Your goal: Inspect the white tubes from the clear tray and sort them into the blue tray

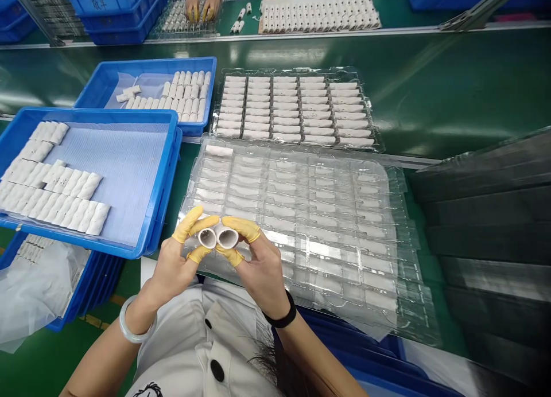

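My left hand point(177, 265) and my right hand point(260, 259) meet in front of my body, with yellow finger cots on the fingertips. Each pinches one short white hollow tube; the left tube point(207, 238) and the right tube point(227, 237) sit side by side, open ends turned up toward me. Right under and beyond them lies a clear plastic blister tray point(275, 213), stacked on others, with white pieces showing through its slots. One white piece point(219, 151) rests in its far left corner. What the tubes look like along their length is hidden.
At the left a blue bin point(133, 133) holds rows of white tubes, with another blue bin point(146, 65) behind it. Past my tray stands a filled clear tray point(293, 107) on the green conveyor. Across it, a co-worker's hands point(201, 10) work over another tray. Dark panels point(486, 236) stand at right.
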